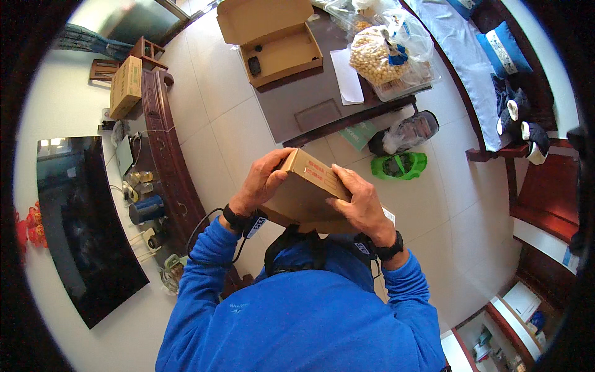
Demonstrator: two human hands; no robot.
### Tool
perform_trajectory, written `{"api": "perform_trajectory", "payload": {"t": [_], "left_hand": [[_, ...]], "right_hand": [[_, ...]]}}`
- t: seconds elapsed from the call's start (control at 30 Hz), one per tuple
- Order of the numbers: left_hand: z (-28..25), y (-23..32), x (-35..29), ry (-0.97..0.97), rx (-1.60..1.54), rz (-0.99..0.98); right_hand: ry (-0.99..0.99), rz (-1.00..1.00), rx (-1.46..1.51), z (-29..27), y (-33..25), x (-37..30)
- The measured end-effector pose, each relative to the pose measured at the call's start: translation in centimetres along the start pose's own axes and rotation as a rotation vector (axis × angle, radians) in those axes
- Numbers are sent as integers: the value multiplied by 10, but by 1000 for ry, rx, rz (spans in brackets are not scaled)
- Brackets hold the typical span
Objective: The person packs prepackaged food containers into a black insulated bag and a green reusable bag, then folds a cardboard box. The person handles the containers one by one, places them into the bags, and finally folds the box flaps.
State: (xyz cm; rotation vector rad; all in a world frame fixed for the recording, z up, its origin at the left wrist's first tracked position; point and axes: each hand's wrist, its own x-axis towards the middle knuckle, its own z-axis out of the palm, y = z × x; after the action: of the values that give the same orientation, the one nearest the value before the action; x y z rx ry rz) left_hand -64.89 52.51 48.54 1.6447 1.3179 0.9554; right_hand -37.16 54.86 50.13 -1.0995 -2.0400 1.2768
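Note:
I hold a small closed brown cardboard box [305,192] with red print in front of my chest, above the tiled floor. My left hand [263,181] grips its left side, thumb over the top edge. My right hand [361,201] clasps the right side, fingers spread over the top face. Both wrists carry black bands, and my sleeves are blue.
A dark low table [313,102] ahead carries an open cardboard box [276,40], a white paper [347,75] and clear bags of round pale food [381,56]. A green item [400,166] lies on the floor. A wooden cabinet [167,155] and dark screen [80,229] stand left; a bench [471,56] right.

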Motion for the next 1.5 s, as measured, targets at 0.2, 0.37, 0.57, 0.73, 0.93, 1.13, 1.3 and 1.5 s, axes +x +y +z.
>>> {"api": "perform_trajectory", "payload": {"t": [0.2,0.37,0.57,0.73,0.93,1.13,1.3,1.5], "left_hand": [[3,3,7,20,-17,-27],[13,14,26,106,101,-23],[39,37,37,458,196,167],[66,52,33,138,-376,-201],[99,52,60,70,-987,-582],[129,56,72,20,-941,-495],[155,77,80,46,-411,-214],[177,105,86,85,-125,-2]], "right_hand": [[-24,-32,22,-3,6,-2],[92,-40,27,-8,12,-5],[241,202,180,-24,29,-8],[342,292,421,-35,42,-18],[372,273,473,-40,55,-27],[394,264,516,-47,64,-43],[392,262,616,-59,69,-58],[446,290,664,-75,68,-80]]}}
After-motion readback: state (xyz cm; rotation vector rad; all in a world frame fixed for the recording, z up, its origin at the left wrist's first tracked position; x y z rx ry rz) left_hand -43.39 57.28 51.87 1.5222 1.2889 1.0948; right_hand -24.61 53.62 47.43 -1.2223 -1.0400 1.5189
